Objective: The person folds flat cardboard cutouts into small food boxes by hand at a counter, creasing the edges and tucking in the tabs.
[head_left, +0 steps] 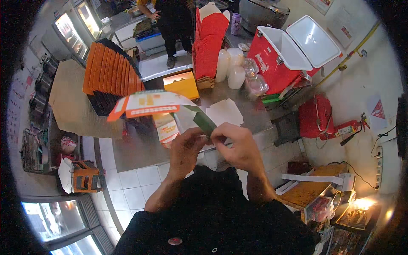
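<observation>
A long printed strip of thin card (151, 102), white and orange with a green end, arches out over the steel table. Its green end is pinched between the fingers of my left hand (187, 148) and my right hand (239, 148), close together in front of my chest. The far end of the strip hangs free toward the left and is slightly blurred. Under the strip lies a small orange-and-white carton (168, 131). Just beyond my right hand is a white paper piece with folded edges (226, 111). The fingertips partly hide the gripped edge.
On the steel table (138, 151) stand orange box stacks (111, 70), red cartons (209, 49), a yellow box (182, 85) and clear plastic tubs (236, 76). A red cooler (272, 66) with its lid raised is far right. Another person (172, 21) stands beyond the table.
</observation>
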A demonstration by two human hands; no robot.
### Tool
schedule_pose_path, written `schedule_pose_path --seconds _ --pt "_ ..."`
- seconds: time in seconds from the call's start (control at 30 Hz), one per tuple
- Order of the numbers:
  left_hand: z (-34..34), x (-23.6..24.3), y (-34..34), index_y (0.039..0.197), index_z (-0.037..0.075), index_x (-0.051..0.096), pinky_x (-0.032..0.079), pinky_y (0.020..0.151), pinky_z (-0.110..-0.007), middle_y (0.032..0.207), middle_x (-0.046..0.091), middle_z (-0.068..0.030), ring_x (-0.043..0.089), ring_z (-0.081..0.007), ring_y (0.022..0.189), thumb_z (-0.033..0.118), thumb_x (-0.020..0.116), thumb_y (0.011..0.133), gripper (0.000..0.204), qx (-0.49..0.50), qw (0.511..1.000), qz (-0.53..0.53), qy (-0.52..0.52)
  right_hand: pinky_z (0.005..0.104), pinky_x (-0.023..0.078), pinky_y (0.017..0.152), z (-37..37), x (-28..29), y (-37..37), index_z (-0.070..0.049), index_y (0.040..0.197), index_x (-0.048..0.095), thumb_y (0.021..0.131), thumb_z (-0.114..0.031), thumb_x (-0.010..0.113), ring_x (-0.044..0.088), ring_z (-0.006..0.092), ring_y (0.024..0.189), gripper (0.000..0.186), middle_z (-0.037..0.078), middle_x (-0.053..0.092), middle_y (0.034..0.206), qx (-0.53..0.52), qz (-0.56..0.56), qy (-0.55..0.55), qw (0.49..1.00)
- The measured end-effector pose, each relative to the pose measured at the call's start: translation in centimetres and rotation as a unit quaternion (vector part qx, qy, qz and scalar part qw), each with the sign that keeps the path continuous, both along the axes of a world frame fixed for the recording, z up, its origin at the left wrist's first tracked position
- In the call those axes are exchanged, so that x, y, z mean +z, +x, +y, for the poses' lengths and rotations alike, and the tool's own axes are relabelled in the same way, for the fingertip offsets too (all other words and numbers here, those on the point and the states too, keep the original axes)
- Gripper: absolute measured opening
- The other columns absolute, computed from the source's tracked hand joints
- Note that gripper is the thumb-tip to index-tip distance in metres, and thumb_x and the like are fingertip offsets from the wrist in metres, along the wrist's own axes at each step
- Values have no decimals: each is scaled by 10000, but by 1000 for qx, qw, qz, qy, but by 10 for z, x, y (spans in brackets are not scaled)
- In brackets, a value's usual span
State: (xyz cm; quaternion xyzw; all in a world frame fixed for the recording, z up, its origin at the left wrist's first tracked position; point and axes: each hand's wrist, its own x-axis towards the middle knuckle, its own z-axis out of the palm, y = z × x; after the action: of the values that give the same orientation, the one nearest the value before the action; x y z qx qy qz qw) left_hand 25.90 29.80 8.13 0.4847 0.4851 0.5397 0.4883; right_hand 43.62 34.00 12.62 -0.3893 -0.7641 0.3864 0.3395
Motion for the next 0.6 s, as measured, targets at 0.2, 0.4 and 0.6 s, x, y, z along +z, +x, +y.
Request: schedule_pose_path --seconds 0.2,0.4,0.6 --pt "1 2 -3 1176 -50 606 533 826 -273 1015 711 -122 671 -152 921 4 629 948 236 22 999 16 -31 358 542 809 -12 -12 -15 4 982 683 814 52 643 677 292 874 179 144 646 1040 -63 5 64 996" --pt "-2 -3 2 1274 -50 576 530 756 -264 965 703 -109 643 -141 831 45 619 963 327 25 996 -70 -52 381 540 854 -14 -14 -17 -10 1068 688 839 -8 654 644 327 1053 232 149 624 1153 -52 -33 143 988" --pt "-6 -12 1 1366 -8 569 420 1065 -352 1392 583 -157 582 -241 1224 20 601 914 454 -55 990 127 36 402 542 849 -6 -17 -20 -50 1183 645 834 -41 688 637 338 1054 352 152 643 1142 -120 -28 196 973"
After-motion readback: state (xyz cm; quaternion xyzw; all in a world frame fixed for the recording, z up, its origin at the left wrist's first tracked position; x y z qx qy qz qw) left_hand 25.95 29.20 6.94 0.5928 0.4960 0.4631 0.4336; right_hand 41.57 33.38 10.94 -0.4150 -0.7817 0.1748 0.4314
